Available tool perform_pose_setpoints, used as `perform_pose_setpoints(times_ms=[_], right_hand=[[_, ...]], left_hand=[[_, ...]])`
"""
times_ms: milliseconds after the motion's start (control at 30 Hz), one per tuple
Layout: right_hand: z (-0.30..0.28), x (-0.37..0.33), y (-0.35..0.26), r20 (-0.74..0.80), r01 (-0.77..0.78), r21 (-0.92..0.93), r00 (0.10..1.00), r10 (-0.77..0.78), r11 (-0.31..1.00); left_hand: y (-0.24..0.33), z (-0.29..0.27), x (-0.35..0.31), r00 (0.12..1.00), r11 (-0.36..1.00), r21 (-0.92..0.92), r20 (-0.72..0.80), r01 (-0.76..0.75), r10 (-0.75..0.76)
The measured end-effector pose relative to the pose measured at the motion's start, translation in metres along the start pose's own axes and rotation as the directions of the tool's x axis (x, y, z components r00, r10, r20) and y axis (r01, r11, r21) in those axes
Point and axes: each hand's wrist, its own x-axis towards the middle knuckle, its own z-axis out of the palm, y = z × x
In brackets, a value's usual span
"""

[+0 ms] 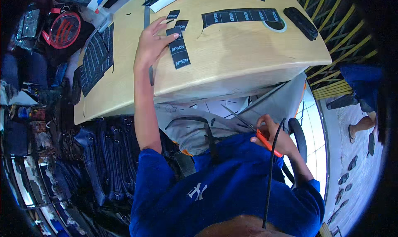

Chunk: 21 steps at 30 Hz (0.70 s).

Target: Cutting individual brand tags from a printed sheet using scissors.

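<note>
My left hand reaches over the wooden table, fingers apart, its thumb resting at the upper end of a short strip of black labels with white print. Two small cut black labels, one beyond the other, lie just past that strip, close to my fingertips. Down at my lap, my right hand is closed around the orange handles of a pair of scissors. The blades point up and left, toward the table edge, away from the labels.
A longer label strip lies across a roll of tape, beside a black pouch. Label sheets hang over the table's left edge. Dark straps hang below left. A black cable passes near my right hand.
</note>
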Motion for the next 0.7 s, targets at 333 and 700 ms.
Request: perform_pose_setpoints(times_ms=[333, 700], right_hand=[[0.015, 0.013, 0.002, -0.243, 0.218, 0.167, 0.954, -0.174, 0.962], [0.019, 0.020, -0.006, -0.196, 0.230, 0.225, 0.963, -0.187, 0.947]], left_hand=[[0.032, 0.035, -0.093, 0.989, 0.970, -0.236, -0.117, 0.065, -0.095], [0.032, 0.079, -0.167, 0.985, 0.837, -0.536, -0.170, -0.105, 0.015]])
